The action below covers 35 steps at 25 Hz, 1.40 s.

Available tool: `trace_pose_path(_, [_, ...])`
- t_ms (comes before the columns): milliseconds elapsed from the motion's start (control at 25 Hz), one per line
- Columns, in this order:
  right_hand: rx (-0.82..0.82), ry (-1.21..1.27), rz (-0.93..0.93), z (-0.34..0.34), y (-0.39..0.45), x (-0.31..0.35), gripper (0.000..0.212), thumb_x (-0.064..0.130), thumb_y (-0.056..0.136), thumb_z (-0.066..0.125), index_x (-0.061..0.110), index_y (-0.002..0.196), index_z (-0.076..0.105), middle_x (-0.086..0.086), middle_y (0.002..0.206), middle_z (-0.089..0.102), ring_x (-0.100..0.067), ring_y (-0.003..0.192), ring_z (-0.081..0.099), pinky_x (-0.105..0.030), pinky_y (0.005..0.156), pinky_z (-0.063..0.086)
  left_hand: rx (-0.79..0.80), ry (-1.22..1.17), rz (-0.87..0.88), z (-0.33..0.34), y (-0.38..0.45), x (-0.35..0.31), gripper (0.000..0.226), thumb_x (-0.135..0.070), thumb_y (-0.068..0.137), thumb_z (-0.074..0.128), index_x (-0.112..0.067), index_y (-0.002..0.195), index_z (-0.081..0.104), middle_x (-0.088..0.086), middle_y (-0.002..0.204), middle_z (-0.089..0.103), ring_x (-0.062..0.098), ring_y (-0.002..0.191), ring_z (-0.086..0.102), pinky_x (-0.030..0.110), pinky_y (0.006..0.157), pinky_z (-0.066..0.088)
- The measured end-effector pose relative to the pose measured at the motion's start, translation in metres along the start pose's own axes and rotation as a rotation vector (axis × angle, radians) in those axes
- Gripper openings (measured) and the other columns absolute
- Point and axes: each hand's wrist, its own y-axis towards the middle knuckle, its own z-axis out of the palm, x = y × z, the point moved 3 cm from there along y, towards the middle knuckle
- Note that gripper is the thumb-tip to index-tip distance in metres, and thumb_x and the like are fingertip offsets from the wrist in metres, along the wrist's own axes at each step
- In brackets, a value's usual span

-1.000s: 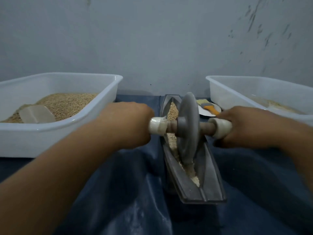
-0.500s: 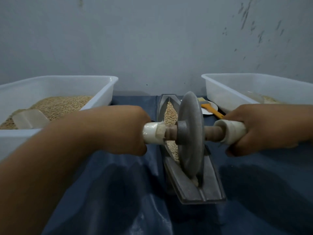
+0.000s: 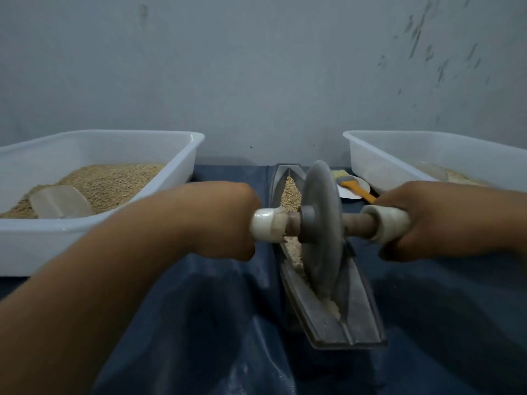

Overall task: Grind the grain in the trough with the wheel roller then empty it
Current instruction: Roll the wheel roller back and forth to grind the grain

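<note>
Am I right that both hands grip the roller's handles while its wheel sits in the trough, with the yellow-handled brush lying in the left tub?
Not quite: the head view shows the brush on a small white plate beside the right tub, not in the left tub. Otherwise correct: the left hand and right hand grip the roller's handles, wheel in the trough.

Your left hand (image 3: pixel 216 220) and right hand (image 3: pixel 436 218) are bare, with no gloves, rings or watch in sight. Both forearms are uncovered as far as the view reaches; you show no sleeve, cuff or band on either wrist.
</note>
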Motion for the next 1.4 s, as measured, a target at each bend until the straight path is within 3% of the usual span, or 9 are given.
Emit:
trace_pose_path(120, [0.002,-0.014,-0.042,-0.004,-0.009,0.0,0.059,0.071,0.04,0.064,0.046,0.093,0.063,0.022,0.076,0.066,0.002,0.064,0.063,-0.029,0.058,0.053,0.02,-0.034,-0.006,0.001,-0.008,0.001,0.02,-0.04,0.06,0.069,-0.031,0.073,0.057,-0.009,0.061,0.063,0.005,0.053,0.06,0.027,0.055,0.054])
trace_pose_path(360, [-0.458,-0.093,0.094,0.026,0.038,0.009,0.024,0.039,0.082,0.067,0.031,0.103,0.063,0.001,0.102,0.068,-0.027,0.096,0.062,-0.034,0.075,0.048,-0.518,0.291,-0.118,0.008,0.014,-0.016,0.026,-0.026,0.086,0.057,-0.027,0.081,0.032,-0.008,0.065,0.032,0.012,0.057,0.034,0.029,0.052,0.023])
trace_pose_path(520, [-0.206,-0.091,0.079,0.011,0.028,0.003,0.022,0.042,0.069,0.07,0.034,0.088,0.063,0.008,0.082,0.068,-0.013,0.076,0.065,-0.034,0.069,0.054,-0.251,0.126,-0.045,0.007,0.014,-0.009,0.023,-0.027,0.08,0.065,-0.029,0.078,0.042,-0.008,0.074,0.052,0.013,0.07,0.054,0.031,0.067,0.049])
trace_pose_path(680, [0.024,-0.038,-0.018,-0.003,-0.011,0.003,0.055,0.07,0.04,0.06,0.051,0.092,0.06,0.027,0.074,0.065,0.004,0.063,0.062,-0.03,0.058,0.055,-0.019,-0.021,0.013,0.002,-0.013,-0.001,0.021,-0.042,0.066,0.073,-0.037,0.07,0.053,-0.015,0.065,0.062,0.0,0.056,0.058,0.019,0.051,0.043])
trace_pose_path(800, [-0.085,0.005,0.012,0.002,-0.001,0.007,0.04,0.061,0.051,0.068,0.043,0.086,0.062,0.016,0.073,0.067,-0.003,0.063,0.062,-0.029,0.056,0.048,-0.223,0.111,-0.012,0.006,-0.004,-0.006,0.021,-0.038,0.073,0.067,-0.031,0.071,0.047,-0.008,0.066,0.057,0.005,0.06,0.054,0.026,0.059,0.048])
trace_pose_path(960, [-0.51,-0.23,0.048,0.018,0.033,0.014,0.018,0.039,0.08,0.065,0.03,0.096,0.061,0.003,0.097,0.066,-0.025,0.091,0.062,-0.033,0.071,0.044,-0.448,0.136,-0.103,0.013,0.014,-0.007,0.017,-0.033,0.086,0.057,-0.03,0.083,0.041,-0.007,0.075,0.051,0.017,0.071,0.053,0.033,0.067,0.047])
trace_pose_path(1040, [-0.438,-0.212,0.042,0.015,0.032,0.01,0.017,0.041,0.079,0.066,0.03,0.091,0.06,0.004,0.092,0.067,-0.022,0.087,0.063,-0.033,0.069,0.046,-0.398,0.125,-0.091,0.014,0.017,-0.006,0.013,-0.032,0.086,0.058,-0.03,0.085,0.045,-0.007,0.078,0.053,0.017,0.074,0.055,0.034,0.07,0.049])
trace_pose_path(1200, [0.085,0.051,0.036,-0.001,-0.004,-0.004,0.048,0.065,0.045,0.07,0.044,0.088,0.063,0.017,0.073,0.067,-0.002,0.063,0.063,-0.029,0.061,0.053,-0.19,0.101,0.029,0.004,-0.003,-0.004,0.02,-0.037,0.067,0.066,-0.031,0.072,0.049,-0.01,0.066,0.057,0.006,0.061,0.057,0.028,0.06,0.052])
trace_pose_path(1400, [-0.071,0.019,0.015,0.0,0.0,0.001,0.043,0.064,0.05,0.07,0.042,0.087,0.064,0.014,0.074,0.067,-0.004,0.065,0.062,-0.029,0.059,0.05,-0.258,0.105,-0.01,0.009,-0.002,-0.003,0.017,-0.039,0.071,0.063,-0.03,0.073,0.049,-0.008,0.067,0.058,0.009,0.062,0.058,0.031,0.063,0.054])
